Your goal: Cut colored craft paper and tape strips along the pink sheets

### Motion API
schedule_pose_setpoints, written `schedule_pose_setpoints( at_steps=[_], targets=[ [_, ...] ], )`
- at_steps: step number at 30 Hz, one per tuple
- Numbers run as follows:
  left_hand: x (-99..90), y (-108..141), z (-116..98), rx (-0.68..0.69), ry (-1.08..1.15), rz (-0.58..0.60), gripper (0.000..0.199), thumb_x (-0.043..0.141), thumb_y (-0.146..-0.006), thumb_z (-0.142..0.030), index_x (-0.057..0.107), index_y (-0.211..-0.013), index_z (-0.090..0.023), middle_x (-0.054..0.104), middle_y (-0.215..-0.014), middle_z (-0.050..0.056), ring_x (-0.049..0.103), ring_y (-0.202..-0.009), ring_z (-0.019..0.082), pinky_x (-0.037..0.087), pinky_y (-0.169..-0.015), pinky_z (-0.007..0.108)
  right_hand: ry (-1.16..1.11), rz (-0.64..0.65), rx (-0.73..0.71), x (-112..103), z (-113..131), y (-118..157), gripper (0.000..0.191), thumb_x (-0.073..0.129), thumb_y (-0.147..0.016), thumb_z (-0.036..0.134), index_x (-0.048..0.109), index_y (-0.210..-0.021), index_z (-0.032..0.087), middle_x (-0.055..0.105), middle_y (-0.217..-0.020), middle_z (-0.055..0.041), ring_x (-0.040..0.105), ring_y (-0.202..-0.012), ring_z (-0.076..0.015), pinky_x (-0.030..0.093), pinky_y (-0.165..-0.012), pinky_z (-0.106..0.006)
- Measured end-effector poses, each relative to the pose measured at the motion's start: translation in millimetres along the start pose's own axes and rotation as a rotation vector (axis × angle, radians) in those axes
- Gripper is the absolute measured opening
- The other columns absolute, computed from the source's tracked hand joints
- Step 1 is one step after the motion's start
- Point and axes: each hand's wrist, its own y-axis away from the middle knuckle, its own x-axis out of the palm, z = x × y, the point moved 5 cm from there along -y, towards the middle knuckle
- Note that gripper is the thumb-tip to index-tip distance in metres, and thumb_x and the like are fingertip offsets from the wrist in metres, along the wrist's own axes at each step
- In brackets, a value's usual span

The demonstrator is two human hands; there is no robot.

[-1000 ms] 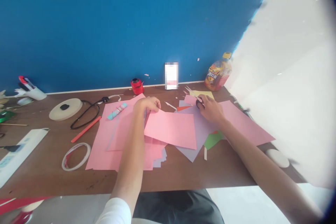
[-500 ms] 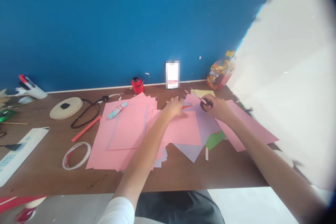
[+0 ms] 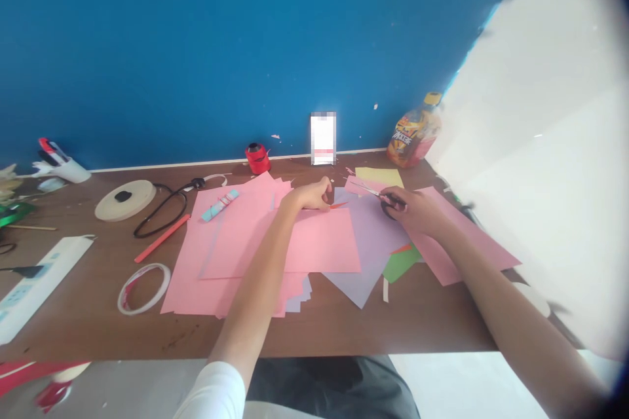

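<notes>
My right hand (image 3: 415,206) is closed around the black handles of a pair of scissors (image 3: 367,189). Their blades point left, over the back of a lavender sheet (image 3: 376,226). At the middle of the desk my left hand (image 3: 312,196) has its fingers curled at the back edge of a pink sheet of paper (image 3: 324,242), gripping it. Just right of that thumb lies a thin orange paper strip (image 3: 339,205). Under my left forearm is a larger stack of pink paper (image 3: 187,288), with a rolled light-blue paper (image 3: 219,205) on it.
Behind stand a red spool (image 3: 258,158), a phone (image 3: 323,137) against the wall and a drink bottle (image 3: 413,134). On the left are a tape roll (image 3: 164,291), a cream disc (image 3: 111,204), a power strip (image 3: 54,275) and a pen cup (image 3: 73,171). Green paper (image 3: 400,266) lies right.
My left hand and the pink sheet have shifted left, uncovering more of the lavender sheet. My right hand has moved slightly right and down with the scissors, whose blades now lie lower.
</notes>
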Motion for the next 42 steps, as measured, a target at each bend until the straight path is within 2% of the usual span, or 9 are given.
schedule_pose_setpoints(
  at_steps=[5, 11, 17, 23, 26, 29, 32, 38, 42],
  targets=[
    [5.1, 2.0, -11.2, -0.166, -0.24, 0.089, 0.086, 0.082, -0.057, -0.056, 0.051, -0.129, -0.021, 0.058, -0.136, 0.014, 0.062, -0.109, 0.032, 0.049, -0.078, 0.032, 0.078, -0.013, -0.012, 5.5, -0.6, -0.1, 0.028, 0.056, -0.084, 0.031, 0.065, -0.11, 0.027, 0.074, -0.089, -0.0006, 0.065, -0.073, -0.0192, 0.039, -0.061, -0.028],
    [7.5, 2.4, -23.0, -0.133, -0.359, 0.158, 0.06, 0.079, -0.065, -0.047, 0.062, -0.116, -0.02, 0.063, -0.129, 0.011, 0.064, -0.103, 0.028, 0.048, -0.073, 0.03, 0.055, 0.014, -0.041, 7.8, 1.3, -0.4, 0.035, 0.058, -0.082, 0.03, 0.067, -0.116, 0.028, 0.073, -0.086, -0.0006, 0.065, -0.073, -0.0192, 0.043, -0.064, -0.029],
    [-1.7, 12.7, -18.0, -0.132, -0.31, 0.127, 0.059, 0.075, -0.067, -0.039, 0.053, -0.119, -0.023, 0.062, -0.128, 0.007, 0.062, -0.102, 0.026, 0.043, -0.07, 0.029, -0.011, 0.097, -0.135, 4.5, 11.7, 4.3, 0.033, 0.059, -0.083, 0.031, 0.069, -0.115, 0.027, 0.075, -0.097, -0.0012, 0.067, -0.08, -0.0192, 0.047, -0.069, -0.03],
    [-15.0, 17.0, 0.1, -0.099, -0.135, 0.078, 0.084, 0.077, -0.064, -0.036, 0.035, -0.136, -0.027, 0.062, -0.129, 0.006, 0.06, -0.104, 0.025, 0.042, -0.073, 0.029, -0.006, 0.12, -0.155, 4.4, 15.4, 4.5, 0.035, 0.058, -0.084, 0.03, 0.069, -0.118, 0.027, 0.075, -0.102, -0.0025, 0.068, -0.082, -0.0202, 0.048, -0.068, -0.03],
    [-23.1, 17.9, 6.8, -0.047, -0.113, 0.041, 0.058, 0.073, -0.069, -0.037, 0.052, -0.122, -0.025, 0.066, -0.12, 0.003, 0.06, -0.099, 0.022, 0.039, -0.072, 0.028, 0.012, 0.11, -0.146, 4.2, 12.8, 4.1, 0.036, 0.058, -0.084, 0.03, 0.07, -0.117, 0.026, 0.075, -0.102, -0.0031, 0.068, -0.082, -0.0208, 0.048, -0.068, -0.031],
    [-26.5, 19.8, 1.3, 0.106, -0.079, 0.014, 0.024, 0.065, -0.077, -0.039, 0.063, -0.092, -0.02, 0.068, -0.093, 0.002, 0.059, -0.08, 0.018, 0.035, -0.066, 0.028, -0.02, 0.104, -0.137, 3.4, 11.0, 4.9, 0.036, 0.059, -0.084, 0.031, 0.071, -0.118, 0.027, 0.075, -0.098, -0.0026, 0.066, -0.078, -0.0198, 0.048, -0.068, -0.031],
    [-18.7, 21.4, -8.0, 0.233, 0.01, 0.099, 0.022, 0.067, -0.076, -0.04, 0.065, -0.078, -0.019, 0.064, -0.077, 0.0, 0.056, -0.069, 0.015, 0.034, -0.064, 0.028, -0.088, 0.111, -0.14, 2.8, 11.4, 6.2, 0.036, 0.059, -0.086, 0.032, 0.071, -0.12, 0.03, 0.073, -0.09, -0.0012, 0.062, -0.072, -0.018, 0.047, -0.067, -0.031],
    [6.4, 13.6, -13.6, 0.264, 0.196, 0.334, 0.044, 0.08, -0.067, -0.038, 0.073, -0.107, -0.023, 0.072, -0.092, 0.001, 0.063, -0.085, 0.018, 0.044, -0.076, 0.028, -0.226, 0.129, -0.138, -0.5, 13.6, 7.2, 0.035, 0.059, -0.085, 0.03, 0.074, -0.117, 0.03, 0.074, -0.095, -0.0021, 0.061, -0.074, -0.0182, 0.047, -0.067, -0.032],
    [14.5, 8.5, -13.9, 0.314, 0.239, 0.426, 0.041, 0.079, -0.07, -0.039, 0.074, -0.106, -0.021, 0.072, -0.089, 0.002, 0.064, -0.083, 0.017, 0.046, -0.078, 0.029, -0.285, 0.181, -0.156, -3.0, 17.9, 7.7, 0.038, 0.057, -0.083, 0.026, 0.074, -0.117, 0.029, 0.075, -0.1, -0.0026, 0.062, -0.077, -0.0186, 0.047, -0.068, -0.032]
  ],
)
